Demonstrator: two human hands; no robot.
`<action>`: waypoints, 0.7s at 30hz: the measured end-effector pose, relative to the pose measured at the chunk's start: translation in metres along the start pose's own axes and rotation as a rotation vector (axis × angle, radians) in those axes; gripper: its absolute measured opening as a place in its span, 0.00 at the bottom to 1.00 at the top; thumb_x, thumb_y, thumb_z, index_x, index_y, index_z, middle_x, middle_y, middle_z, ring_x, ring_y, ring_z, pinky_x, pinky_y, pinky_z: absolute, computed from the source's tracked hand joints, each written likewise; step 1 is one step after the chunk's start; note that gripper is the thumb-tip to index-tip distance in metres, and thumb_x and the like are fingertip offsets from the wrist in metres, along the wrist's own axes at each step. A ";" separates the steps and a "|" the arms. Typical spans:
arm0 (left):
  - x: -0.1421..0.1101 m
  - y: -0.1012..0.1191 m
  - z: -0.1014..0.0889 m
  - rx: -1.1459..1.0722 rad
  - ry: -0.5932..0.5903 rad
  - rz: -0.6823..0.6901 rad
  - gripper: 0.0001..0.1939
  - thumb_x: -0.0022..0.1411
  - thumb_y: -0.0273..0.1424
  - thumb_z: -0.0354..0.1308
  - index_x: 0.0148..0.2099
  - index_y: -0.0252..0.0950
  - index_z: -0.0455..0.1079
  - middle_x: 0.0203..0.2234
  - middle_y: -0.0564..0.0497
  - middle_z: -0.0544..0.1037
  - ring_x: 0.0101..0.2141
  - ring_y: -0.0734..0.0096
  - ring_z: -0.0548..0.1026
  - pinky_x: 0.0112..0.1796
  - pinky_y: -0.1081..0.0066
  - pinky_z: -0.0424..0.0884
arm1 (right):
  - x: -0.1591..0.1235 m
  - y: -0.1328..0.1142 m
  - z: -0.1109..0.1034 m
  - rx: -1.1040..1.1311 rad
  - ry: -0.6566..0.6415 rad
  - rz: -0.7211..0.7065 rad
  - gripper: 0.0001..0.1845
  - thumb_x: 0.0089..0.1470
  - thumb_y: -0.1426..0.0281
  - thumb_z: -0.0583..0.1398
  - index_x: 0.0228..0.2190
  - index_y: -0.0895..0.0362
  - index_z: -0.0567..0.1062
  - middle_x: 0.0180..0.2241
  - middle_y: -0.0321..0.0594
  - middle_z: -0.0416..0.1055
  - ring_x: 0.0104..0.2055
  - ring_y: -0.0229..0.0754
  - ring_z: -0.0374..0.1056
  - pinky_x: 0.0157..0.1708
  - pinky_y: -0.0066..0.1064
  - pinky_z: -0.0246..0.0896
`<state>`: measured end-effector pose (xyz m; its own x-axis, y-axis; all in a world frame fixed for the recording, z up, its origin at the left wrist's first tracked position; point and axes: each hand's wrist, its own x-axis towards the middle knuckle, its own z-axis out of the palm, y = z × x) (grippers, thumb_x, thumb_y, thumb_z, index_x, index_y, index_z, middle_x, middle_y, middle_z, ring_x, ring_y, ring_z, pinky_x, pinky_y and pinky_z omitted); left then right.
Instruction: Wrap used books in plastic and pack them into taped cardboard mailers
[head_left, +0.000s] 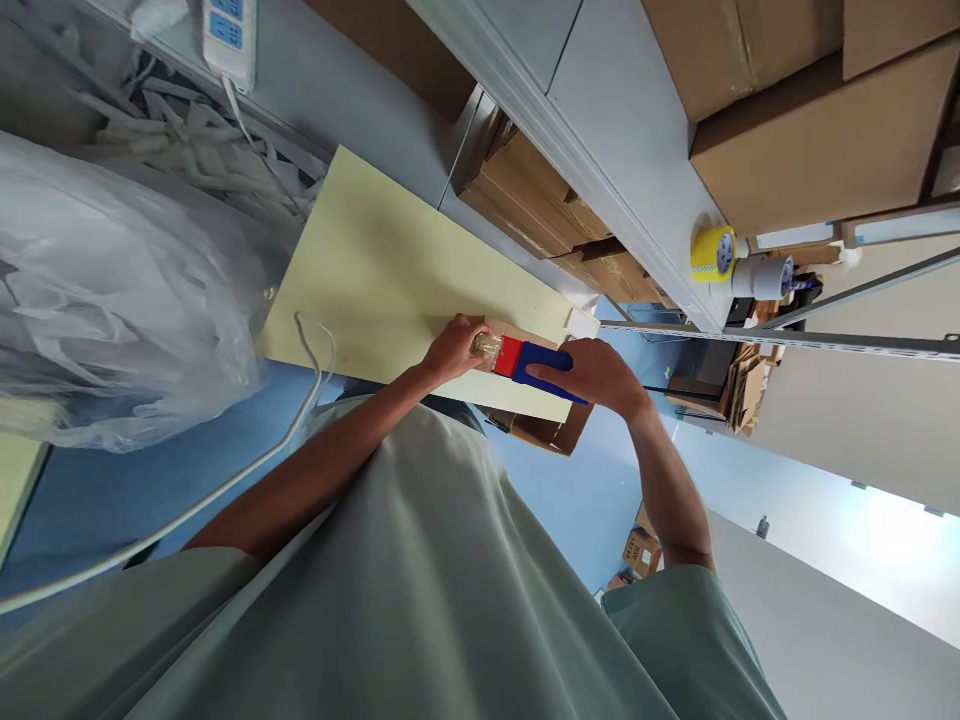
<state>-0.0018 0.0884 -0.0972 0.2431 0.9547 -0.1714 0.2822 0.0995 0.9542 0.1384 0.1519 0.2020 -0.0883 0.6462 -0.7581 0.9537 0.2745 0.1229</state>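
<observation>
My right hand [596,377] is closed round the blue handle of a red and blue tape dispenser [529,360]. The dispenser lies across the top of a small brown cardboard box [551,432] at the near edge of a pale yellow table [390,260]. My left hand [452,349] is curled on the box's left end, its fingers touching the clear tape roll [486,345] at the dispenser's front. Both forearms reach out from my pale green shirt, which fills the bottom of the view.
A heap of clear plastic bags [112,290] lies left of the table. A white cable [307,370] crosses the table's edge below a power strip [229,35]. Grey shelving [600,110] holds cardboard boxes [817,140], a yellow tape roll [712,253] and a white roll [761,276].
</observation>
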 end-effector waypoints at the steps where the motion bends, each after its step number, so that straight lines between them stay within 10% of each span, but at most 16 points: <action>1: 0.000 0.000 -0.002 0.007 -0.011 0.000 0.21 0.61 0.30 0.69 0.57 0.41 0.78 0.47 0.43 0.74 0.55 0.49 0.73 0.60 0.53 0.73 | 0.000 0.008 0.003 0.013 -0.003 -0.004 0.39 0.67 0.31 0.57 0.29 0.53 0.78 0.31 0.45 0.79 0.36 0.49 0.75 0.33 0.36 0.55; 12: -0.002 0.008 -0.026 0.074 -0.131 -0.129 0.32 0.51 0.31 0.75 0.60 0.44 0.79 0.47 0.48 0.71 0.44 0.59 0.76 0.53 0.59 0.77 | 0.045 0.105 0.070 0.196 -0.096 -0.064 0.37 0.64 0.33 0.61 0.27 0.54 0.78 0.25 0.43 0.78 0.28 0.45 0.74 0.30 0.35 0.58; 21: -0.013 0.014 -0.015 0.148 -0.035 -0.259 0.32 0.55 0.29 0.72 0.63 0.42 0.78 0.50 0.46 0.71 0.42 0.65 0.76 0.55 0.57 0.79 | 0.098 0.132 0.114 0.290 -0.053 -0.179 0.31 0.66 0.40 0.66 0.43 0.57 0.85 0.34 0.51 0.84 0.39 0.52 0.80 0.36 0.34 0.64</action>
<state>-0.0152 0.0816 -0.0783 0.1765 0.8922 -0.4156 0.4710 0.2942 0.8316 0.2885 0.1702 0.0711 -0.2536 0.5665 -0.7841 0.9672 0.1609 -0.1965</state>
